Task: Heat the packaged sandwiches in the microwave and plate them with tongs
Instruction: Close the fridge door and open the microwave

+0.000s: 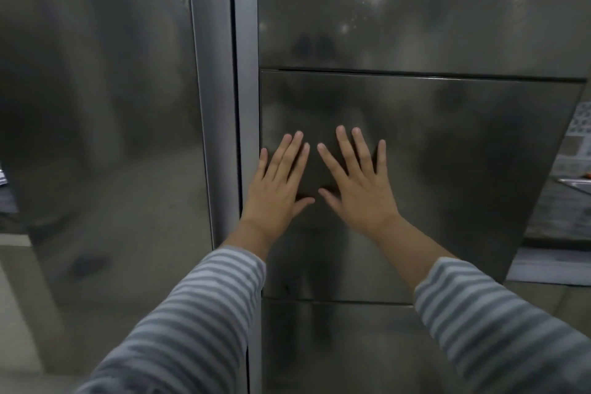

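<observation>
Steel drawer front [447, 137], left hand [278, 192], right hand [358, 195] flat

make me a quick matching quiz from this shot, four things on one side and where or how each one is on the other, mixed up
Things:
1. left hand
2. right hand
3. middle drawer panel
4. striped sleeves

Places or states:
A. covering both forearms, grey and pale bands
B. flat on the panel, close to its left edge
C. dark steel front, with a seam above and one below
D. flat on the panel, fingers spread, further from that edge

Pairs: 1-B, 2-D, 3-C, 4-A
</observation>
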